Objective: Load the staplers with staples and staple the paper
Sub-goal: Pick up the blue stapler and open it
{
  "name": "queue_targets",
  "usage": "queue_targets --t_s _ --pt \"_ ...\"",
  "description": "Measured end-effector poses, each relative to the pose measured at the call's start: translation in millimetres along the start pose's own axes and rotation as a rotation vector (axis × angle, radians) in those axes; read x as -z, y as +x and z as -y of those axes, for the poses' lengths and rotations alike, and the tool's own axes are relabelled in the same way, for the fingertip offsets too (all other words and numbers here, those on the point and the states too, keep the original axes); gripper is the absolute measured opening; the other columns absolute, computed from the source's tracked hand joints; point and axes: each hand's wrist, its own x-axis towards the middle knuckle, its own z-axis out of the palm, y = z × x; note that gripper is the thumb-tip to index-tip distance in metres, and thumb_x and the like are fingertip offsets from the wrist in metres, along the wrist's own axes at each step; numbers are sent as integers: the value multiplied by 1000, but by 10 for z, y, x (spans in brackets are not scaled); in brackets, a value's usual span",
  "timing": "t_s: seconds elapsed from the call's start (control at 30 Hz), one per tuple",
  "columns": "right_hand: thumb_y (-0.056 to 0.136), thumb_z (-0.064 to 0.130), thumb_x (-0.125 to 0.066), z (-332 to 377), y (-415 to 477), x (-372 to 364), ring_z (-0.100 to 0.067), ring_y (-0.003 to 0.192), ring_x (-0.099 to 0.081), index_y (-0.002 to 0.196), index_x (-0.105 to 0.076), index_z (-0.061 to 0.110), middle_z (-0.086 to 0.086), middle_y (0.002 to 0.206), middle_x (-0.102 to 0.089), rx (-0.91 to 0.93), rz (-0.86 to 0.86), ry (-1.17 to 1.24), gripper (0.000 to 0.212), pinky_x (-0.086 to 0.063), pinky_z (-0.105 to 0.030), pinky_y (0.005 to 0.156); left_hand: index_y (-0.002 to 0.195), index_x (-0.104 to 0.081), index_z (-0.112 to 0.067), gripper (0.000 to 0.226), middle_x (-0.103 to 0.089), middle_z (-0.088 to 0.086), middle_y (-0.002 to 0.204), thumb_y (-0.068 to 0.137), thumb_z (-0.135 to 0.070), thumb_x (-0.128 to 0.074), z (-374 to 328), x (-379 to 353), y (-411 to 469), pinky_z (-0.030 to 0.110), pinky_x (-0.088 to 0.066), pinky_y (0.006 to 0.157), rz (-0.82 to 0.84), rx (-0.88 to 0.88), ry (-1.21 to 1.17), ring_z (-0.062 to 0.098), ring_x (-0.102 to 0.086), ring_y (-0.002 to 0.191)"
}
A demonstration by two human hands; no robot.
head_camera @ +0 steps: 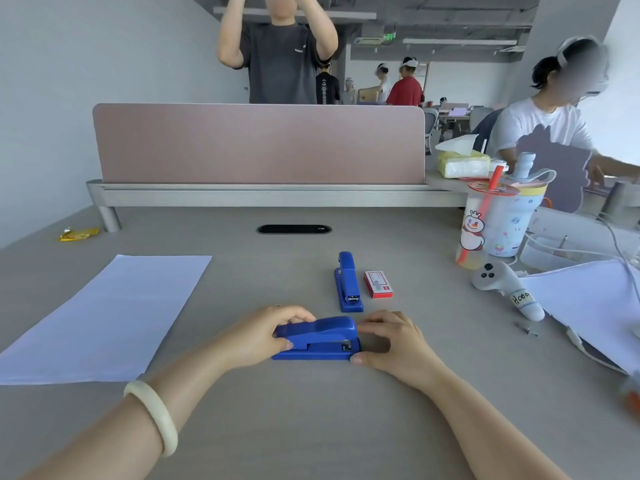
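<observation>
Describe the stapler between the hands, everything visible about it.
The near stapler is blue, glossy like plastic, with a flat base and a rounded top arm, shut. It lies crosswise on the grey desk, its metal-tipped nose pointing right. The left hand wraps its rear end, thumb on the near side; the right hand touches the nose end.

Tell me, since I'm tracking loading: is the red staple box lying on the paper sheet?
No, the red staple box sits on bare desk beside the far stapler, well right of the paper sheet.

Grey desk (311, 427) with two blue staplers (317, 339), staple box (378, 284), paper sheet (104, 317).
</observation>
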Motion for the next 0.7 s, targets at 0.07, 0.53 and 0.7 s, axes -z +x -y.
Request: queue_targets --t_s 0.07,0.53,0.7 --pt "73 45 -72 -15 5 2 -6 119 -33 112 -64 40 38 105 -41 19 3 17 40 -20 -22 93 106 -55 -43 39 -59 -19 105 84 -10 -59 -57 -47 21 22 -46 86 -23 -9 2 3 -56 98" --pt "73 45 -72 -62 24 -5 -8 115 -37 101 -69 35 40 100 -41 44 -21 52 30 -28 -25 96 92 -60 -29 14 -60 -12 87 88 -16 -58 -305 -241 71 12 -41 77 -473 12 -641 7 -54 82" --pt "73 45 -72 -73 17 -11 -5 114 -36 99 -69 37 39 101 -44 43 -18 77 28 -28 -25 95 102 -59 -14 15 -70 1 98 88 -9 -57 73 15 -229 27 -48 94 -511 -4 -820 15 -64 98"
